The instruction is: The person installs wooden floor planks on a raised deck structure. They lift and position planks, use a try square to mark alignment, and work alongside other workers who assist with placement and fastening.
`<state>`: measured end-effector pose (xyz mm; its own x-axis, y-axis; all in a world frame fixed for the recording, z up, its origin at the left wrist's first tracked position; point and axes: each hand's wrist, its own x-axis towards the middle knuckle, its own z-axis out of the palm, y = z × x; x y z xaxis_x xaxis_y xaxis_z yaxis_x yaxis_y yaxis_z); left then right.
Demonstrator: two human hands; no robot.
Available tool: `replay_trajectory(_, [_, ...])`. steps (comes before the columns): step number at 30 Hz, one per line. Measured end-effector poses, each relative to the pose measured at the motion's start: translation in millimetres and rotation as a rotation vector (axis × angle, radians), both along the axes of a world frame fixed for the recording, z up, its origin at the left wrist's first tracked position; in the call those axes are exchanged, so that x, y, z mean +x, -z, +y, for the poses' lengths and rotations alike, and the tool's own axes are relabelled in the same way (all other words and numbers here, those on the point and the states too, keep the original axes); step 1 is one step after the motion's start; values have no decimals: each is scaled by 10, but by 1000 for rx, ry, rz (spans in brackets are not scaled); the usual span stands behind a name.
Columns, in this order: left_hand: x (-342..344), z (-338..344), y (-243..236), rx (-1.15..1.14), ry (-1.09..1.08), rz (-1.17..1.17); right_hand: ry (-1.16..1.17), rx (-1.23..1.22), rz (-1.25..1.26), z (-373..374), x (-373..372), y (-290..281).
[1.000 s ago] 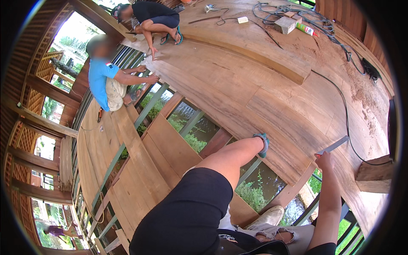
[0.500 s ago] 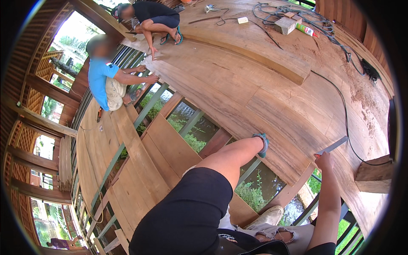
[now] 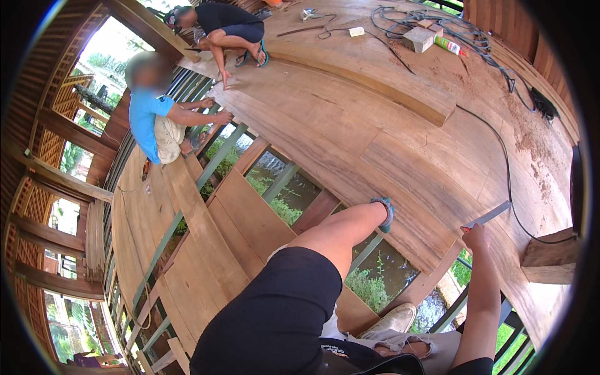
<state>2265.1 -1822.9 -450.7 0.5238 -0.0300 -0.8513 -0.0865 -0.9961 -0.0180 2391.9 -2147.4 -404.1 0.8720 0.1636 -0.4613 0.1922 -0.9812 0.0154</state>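
Right fingers [image 3: 477, 237] around grey-bladed tool [image 3: 494, 214]

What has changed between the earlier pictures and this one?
The distant person at lower left has dropped lower in the picture. Nothing was taken up or let go: the left hand stays at the board, the right hand still holds the flat blade, both workers stay crouched.

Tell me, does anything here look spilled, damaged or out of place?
Yes: the brown wooden plank floor has open gaps near the middle, with murky water showing between green beams; loose reddish-brown dust litters its right side like a spill.
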Motion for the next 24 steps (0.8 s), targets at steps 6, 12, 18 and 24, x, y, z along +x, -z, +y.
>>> replay_trajectory(6, [18,-24,24,-11,-25,-2,10,-15,-7,22,-43,-101])
replay_trajectory(12, [-15,-2,-2,-5,-37,-4,1,-4,-10,7,-14,4])
replay_trajectory(18, [-30,42,-30,-18,-14,-37,-55,-28,-22,16,-82,-66])
replay_trajectory(24, [163,17,-225,-40,-16,11,-91,-7,-12,-90,6,89])
